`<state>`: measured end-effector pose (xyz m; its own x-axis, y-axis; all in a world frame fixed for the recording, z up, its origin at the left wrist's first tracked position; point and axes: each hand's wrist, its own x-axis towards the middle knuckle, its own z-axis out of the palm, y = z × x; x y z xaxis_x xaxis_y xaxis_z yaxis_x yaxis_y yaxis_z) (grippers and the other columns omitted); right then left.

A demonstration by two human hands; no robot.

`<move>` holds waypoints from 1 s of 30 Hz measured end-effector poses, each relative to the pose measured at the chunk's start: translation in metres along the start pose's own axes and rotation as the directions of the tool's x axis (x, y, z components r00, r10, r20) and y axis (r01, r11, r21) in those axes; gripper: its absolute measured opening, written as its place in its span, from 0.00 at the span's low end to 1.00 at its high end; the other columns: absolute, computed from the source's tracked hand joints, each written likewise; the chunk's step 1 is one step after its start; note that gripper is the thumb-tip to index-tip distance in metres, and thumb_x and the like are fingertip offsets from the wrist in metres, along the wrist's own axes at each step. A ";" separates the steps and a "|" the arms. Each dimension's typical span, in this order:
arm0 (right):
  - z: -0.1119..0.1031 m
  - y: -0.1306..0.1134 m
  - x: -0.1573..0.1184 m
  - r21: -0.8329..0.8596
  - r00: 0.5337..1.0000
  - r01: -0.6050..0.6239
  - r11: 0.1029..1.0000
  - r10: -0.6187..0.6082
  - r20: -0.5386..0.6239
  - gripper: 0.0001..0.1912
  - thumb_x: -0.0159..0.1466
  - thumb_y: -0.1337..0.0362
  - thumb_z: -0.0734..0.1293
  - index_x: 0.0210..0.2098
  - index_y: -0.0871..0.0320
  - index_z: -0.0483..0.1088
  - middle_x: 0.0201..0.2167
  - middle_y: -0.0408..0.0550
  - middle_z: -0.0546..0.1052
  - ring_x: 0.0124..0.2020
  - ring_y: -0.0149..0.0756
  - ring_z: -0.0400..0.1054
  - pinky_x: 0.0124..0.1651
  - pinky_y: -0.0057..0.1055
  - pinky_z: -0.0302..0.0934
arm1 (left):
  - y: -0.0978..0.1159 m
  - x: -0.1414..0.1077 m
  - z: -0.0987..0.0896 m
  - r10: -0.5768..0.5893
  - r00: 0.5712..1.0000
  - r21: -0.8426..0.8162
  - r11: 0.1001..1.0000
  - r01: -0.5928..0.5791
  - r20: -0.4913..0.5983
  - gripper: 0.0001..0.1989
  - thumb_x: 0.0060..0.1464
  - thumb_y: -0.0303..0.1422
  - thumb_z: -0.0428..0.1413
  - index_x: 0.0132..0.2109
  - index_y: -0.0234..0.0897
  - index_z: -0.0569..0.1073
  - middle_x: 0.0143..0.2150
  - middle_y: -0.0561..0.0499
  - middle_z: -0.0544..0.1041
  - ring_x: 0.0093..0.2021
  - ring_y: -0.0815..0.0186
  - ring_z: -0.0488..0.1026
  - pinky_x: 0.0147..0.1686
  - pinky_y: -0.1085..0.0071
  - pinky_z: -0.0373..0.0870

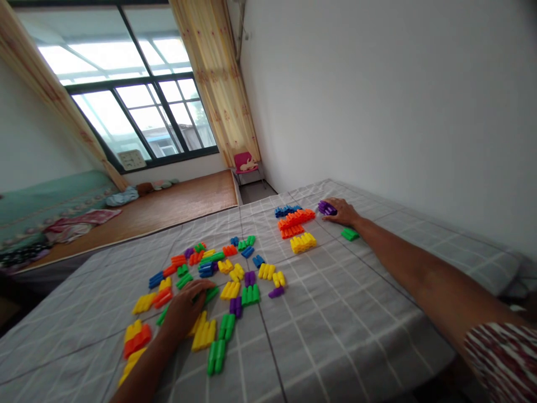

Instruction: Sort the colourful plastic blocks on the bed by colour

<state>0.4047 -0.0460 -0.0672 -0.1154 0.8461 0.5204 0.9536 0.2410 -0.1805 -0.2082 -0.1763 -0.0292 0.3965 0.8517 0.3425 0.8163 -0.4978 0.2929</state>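
My right hand (343,212) is closed around a stack of purple toy building blocks (327,208) at the far right of the layout. Just below that wrist lies a green block (349,234). To its left sit grouped blocks: a blue row (287,211), orange rows (296,221) and a yellow row (303,242). My left hand (188,307) reaches into the scattered blocks, its fingers curled on a green block (211,294). Its palm and wrist partly cover pieces beneath. Nearby lie yellow blocks (204,334), green blocks (216,357) and a purple block (235,307).
The blocks lie on a grey checked cloth (335,324) over a bed-like surface. A white wall (377,101) runs along the right. Behind are a wooden platform (197,196), a pink chair (245,162), a window and curtains (218,84).
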 end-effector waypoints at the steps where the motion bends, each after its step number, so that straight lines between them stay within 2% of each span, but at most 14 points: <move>1: 0.000 0.000 0.000 0.008 1.000 -0.009 1.000 0.009 -0.002 0.42 0.53 0.38 0.66 0.62 0.48 0.59 0.60 0.51 0.66 0.59 0.52 0.59 0.57 0.51 0.57 | 0.000 0.000 0.000 -0.001 1.000 -0.002 1.000 0.001 0.000 0.17 0.58 0.39 0.46 0.41 0.41 0.78 0.45 0.47 0.79 0.47 0.60 0.75 0.50 0.63 0.72; 6: -0.003 -0.004 -0.001 0.019 1.000 -0.028 0.999 0.028 0.000 0.44 0.52 0.36 0.66 0.62 0.49 0.60 0.61 0.52 0.65 0.60 0.53 0.58 0.57 0.51 0.57 | 0.001 -0.001 0.000 -0.014 1.000 -0.007 1.000 0.014 -0.019 0.16 0.58 0.38 0.46 0.41 0.41 0.78 0.46 0.47 0.79 0.48 0.59 0.75 0.51 0.62 0.72; 11: -0.013 -0.011 0.000 0.029 0.999 -0.022 0.999 0.024 -0.047 0.41 0.54 0.37 0.65 0.61 0.49 0.61 0.61 0.51 0.65 0.60 0.54 0.58 0.59 0.52 0.55 | -0.001 -0.001 0.000 -0.023 1.000 -0.010 1.000 0.023 -0.016 0.16 0.58 0.39 0.47 0.41 0.42 0.78 0.46 0.48 0.79 0.48 0.60 0.75 0.51 0.63 0.71; 15: -0.040 -0.002 0.006 0.081 0.985 -0.035 0.996 0.049 -0.167 0.31 0.65 0.42 0.53 0.59 0.52 0.64 0.60 0.51 0.67 0.62 0.45 0.58 0.63 0.46 0.50 | -0.003 -0.001 0.001 -0.022 1.000 -0.009 1.000 0.022 -0.008 0.16 0.57 0.39 0.46 0.42 0.42 0.78 0.45 0.48 0.79 0.48 0.60 0.75 0.51 0.64 0.71; 17: -0.058 0.008 0.007 0.123 0.968 -0.070 0.990 0.097 -0.233 0.31 0.68 0.45 0.47 0.57 0.55 0.66 0.57 0.52 0.70 0.61 0.43 0.60 0.64 0.45 0.51 | -0.003 0.000 0.001 -0.015 1.000 -0.005 1.000 0.015 -0.004 0.17 0.57 0.39 0.46 0.42 0.41 0.78 0.45 0.48 0.79 0.48 0.60 0.75 0.50 0.64 0.71; 20: -0.081 0.021 0.000 0.175 0.949 -0.132 0.976 0.176 -0.261 0.31 0.69 0.48 0.45 0.53 0.57 0.70 0.53 0.54 0.73 0.58 0.44 0.63 0.61 0.43 0.55 | -0.002 0.001 0.000 0.002 1.000 -0.002 1.000 -0.002 0.005 0.17 0.57 0.40 0.46 0.42 0.41 0.78 0.46 0.47 0.79 0.48 0.59 0.75 0.50 0.64 0.72; 22: -0.089 0.024 -0.011 0.198 0.942 -0.207 0.958 0.250 -0.225 0.28 0.68 0.49 0.49 0.50 0.57 0.71 0.51 0.53 0.75 0.53 0.44 0.68 0.57 0.42 0.60 | -0.002 0.001 0.000 0.016 1.000 -0.005 1.000 -0.016 0.002 0.17 0.57 0.40 0.46 0.42 0.41 0.78 0.45 0.47 0.79 0.47 0.59 0.75 0.49 0.64 0.72; 24: -0.090 0.021 -0.024 0.222 0.944 -0.279 0.934 0.309 -0.113 0.24 0.66 0.49 0.54 0.47 0.56 0.72 0.46 0.51 0.78 0.45 0.43 0.73 0.49 0.39 0.66 | -0.002 0.001 -0.001 0.027 1.000 -0.007 1.000 -0.027 -0.009 0.17 0.57 0.40 0.46 0.42 0.41 0.78 0.45 0.48 0.79 0.47 0.60 0.75 0.50 0.63 0.72; 27: -0.086 0.011 -0.042 0.203 0.963 -0.270 0.941 0.264 0.058 0.18 0.62 0.51 0.60 0.41 0.55 0.73 0.40 0.48 0.80 0.37 0.40 0.74 0.42 0.35 0.67 | -0.001 0.001 -0.004 0.033 0.999 -0.011 0.999 -0.033 -0.040 0.17 0.57 0.40 0.46 0.42 0.41 0.78 0.46 0.48 0.79 0.48 0.59 0.75 0.50 0.63 0.71; 30: -0.082 0.002 -0.047 0.117 0.971 -0.238 0.964 0.232 0.064 0.15 0.61 0.54 0.61 0.40 0.55 0.74 0.40 0.48 0.80 0.38 0.40 0.74 0.43 0.35 0.67 | 0.004 0.001 -0.007 0.027 0.998 -0.014 0.999 -0.028 -0.060 0.17 0.57 0.41 0.46 0.41 0.41 0.78 0.45 0.48 0.80 0.47 0.59 0.76 0.50 0.62 0.72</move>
<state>0.4346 -0.1241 -0.0234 0.0910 0.9077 0.4097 0.9146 0.0866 -0.3950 -0.2075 -0.1792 -0.0211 0.3926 0.8265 0.4035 0.7987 -0.5239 0.2960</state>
